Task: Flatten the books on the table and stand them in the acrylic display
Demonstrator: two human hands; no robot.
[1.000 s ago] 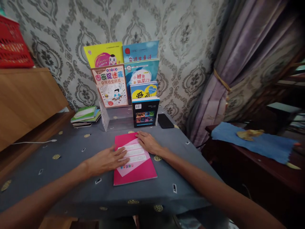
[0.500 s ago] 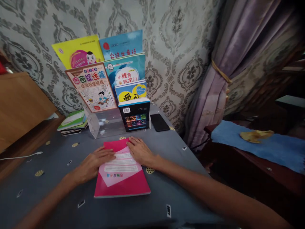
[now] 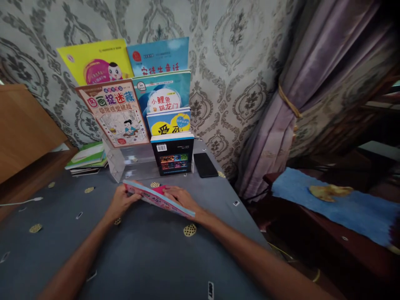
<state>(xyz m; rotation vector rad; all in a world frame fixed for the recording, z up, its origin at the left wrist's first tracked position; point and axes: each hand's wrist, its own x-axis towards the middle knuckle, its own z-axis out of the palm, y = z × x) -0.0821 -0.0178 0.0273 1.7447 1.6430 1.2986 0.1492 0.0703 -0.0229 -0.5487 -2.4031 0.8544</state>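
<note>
A thin pink book (image 3: 159,201) is tilted up off the table, its long edge turned toward me and most of its covers hidden. My left hand (image 3: 122,201) grips its left end, the thumb on the near side. At the far side of the book, my right hand (image 3: 181,196) holds it with fingers bent over the pink cover. Just beyond stands a clear acrylic rack (image 3: 134,164) bearing several upright books, among them a brown-bordered picture book (image 3: 117,116) and a black book (image 3: 173,156).
A black phone (image 3: 205,165) lies right of the rack. Several books are stacked (image 3: 87,158) at its left, near a white cable (image 3: 21,202). To the right are a tied purple curtain (image 3: 278,104) and a blue cloth (image 3: 331,208) on a dark red surface.
The pink book lay flat under both hands; now it is lifted and tipped up on edge between them. My view has shifted slightly.
</note>
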